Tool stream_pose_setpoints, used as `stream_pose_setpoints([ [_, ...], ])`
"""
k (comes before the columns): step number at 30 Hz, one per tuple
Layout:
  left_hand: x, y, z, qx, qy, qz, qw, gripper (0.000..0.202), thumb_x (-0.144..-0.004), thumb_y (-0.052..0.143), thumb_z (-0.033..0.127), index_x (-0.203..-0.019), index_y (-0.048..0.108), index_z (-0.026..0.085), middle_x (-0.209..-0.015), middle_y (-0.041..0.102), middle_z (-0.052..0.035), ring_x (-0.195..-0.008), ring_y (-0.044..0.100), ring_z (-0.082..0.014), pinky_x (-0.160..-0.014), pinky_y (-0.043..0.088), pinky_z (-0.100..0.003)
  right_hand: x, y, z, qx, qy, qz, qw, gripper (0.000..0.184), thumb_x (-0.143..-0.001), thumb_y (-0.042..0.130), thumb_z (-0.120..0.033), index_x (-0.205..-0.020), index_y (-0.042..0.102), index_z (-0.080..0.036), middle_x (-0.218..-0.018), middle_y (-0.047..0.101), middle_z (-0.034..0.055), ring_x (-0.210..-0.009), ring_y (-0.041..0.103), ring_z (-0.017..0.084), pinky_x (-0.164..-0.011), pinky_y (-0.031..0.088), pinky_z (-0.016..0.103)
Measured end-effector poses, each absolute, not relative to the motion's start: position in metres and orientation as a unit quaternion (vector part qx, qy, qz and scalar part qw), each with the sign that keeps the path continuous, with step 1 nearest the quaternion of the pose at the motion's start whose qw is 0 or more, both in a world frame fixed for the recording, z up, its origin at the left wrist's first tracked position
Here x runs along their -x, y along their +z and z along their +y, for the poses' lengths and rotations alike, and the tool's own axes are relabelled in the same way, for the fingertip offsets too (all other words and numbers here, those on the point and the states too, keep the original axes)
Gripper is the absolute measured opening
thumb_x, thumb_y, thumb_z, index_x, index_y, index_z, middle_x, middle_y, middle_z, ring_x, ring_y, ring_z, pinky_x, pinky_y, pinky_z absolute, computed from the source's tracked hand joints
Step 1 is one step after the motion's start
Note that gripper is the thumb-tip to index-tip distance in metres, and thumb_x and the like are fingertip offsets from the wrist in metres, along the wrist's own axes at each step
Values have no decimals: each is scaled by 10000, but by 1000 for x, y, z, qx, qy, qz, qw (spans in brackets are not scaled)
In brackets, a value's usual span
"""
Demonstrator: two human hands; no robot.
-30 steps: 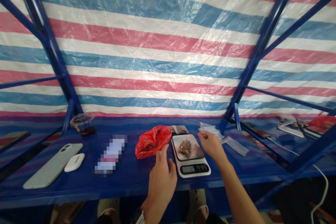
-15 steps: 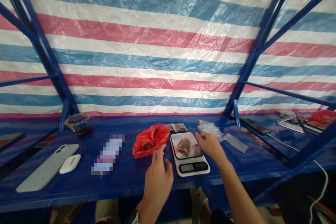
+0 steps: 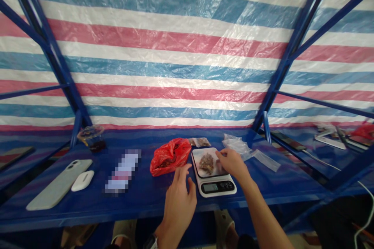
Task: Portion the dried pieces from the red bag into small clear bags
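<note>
A white digital kitchen scale sits near the front edge of the blue table, with a small heap of brown dried bits on its plate. Over the plate's right side is my right hand, thumb and fingertips drawn together; whatever they may hold is too small to make out. My left hand hovers just left of the scale, fingers stretched and thumb apart, holding nothing. Beside it lies an open red plastic bag with dark brown pieces inside. Small filled clear bags rest behind the scale.
Flat clear zip bags lie to the right, one apart. On the left are a phone, a white earbud case, a blurred-out flat object and a clear cup with dark contents. Blue metal posts flank the table.
My right hand has moved slightly left, in over the scale plate. My left hand stays beside the scale, still open. The whole view has shifted slightly.
</note>
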State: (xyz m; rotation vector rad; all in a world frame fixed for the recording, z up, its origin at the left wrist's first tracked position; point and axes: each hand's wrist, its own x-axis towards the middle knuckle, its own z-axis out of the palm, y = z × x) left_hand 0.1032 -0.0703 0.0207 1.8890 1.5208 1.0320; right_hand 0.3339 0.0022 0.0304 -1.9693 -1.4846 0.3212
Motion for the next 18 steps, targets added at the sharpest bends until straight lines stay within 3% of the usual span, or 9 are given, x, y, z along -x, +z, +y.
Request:
stream_pose_setpoints([
  [4, -107, 24, -74, -677, 448, 533, 238, 403, -995, 467, 317, -1379, 549, 228, -1424, 607, -131, -1319, 591, -267, -1096, 487, -424, -302, 62, -11, 585, 275, -655, 393, 313, -897, 588, -449, -805, 732, -187, -765, 722, 33, -745, 646, 200, -676, 464, 282],
  [7, -112, 24, -72, -631, 506, 523, 268, 556, -939, 600, 377, -1448, 484, 184, -1511, 536, -170, -1431, 484, -301, -1196, 388, -476, -267, 86, -30, 457, 391, -699, 387, 303, -922, 612, -474, -823, 704, -203, -800, 709, 1, -750, 630, 166, -699, 472, 256],
  [12, -109, 29, -57, -516, 558, 472, 447, 592, -859, 647, 262, -1408, 456, 149, -1317, 680, -180, -1212, 673, -289, -1068, 517, -441, -225, 96, -41, 378, 457, -739, 320, 284, -951, 610, -447, -828, 717, -215, -785, 714, -9, -736, 634, 158, -677, 475, 243],
  [15, -91, 38, -47, -493, 585, 462, 448, 401, -895, 554, 222, -1289, 523, 158, -1220, 723, -151, -1111, 718, -261, -987, 561, -404, -212, 89, -25, 393, 413, -746, 345, 299, -981, 561, -415, -862, 744, -210, -872, 759, 21, -805, 672, 184, -726, 503, 272],
  [18, -62, 46, -40, -502, 595, 538, 323, 383, -875, 490, 128, -1247, 561, 188, -1232, 718, -121, -1128, 701, -232, -1019, 532, -385, -198, 76, -2, 482, 236, -756, 375, 270, -977, 546, -302, -825, 752, -214, -915, 771, 46, -885, 669, 212, -841, 482, 326],
])
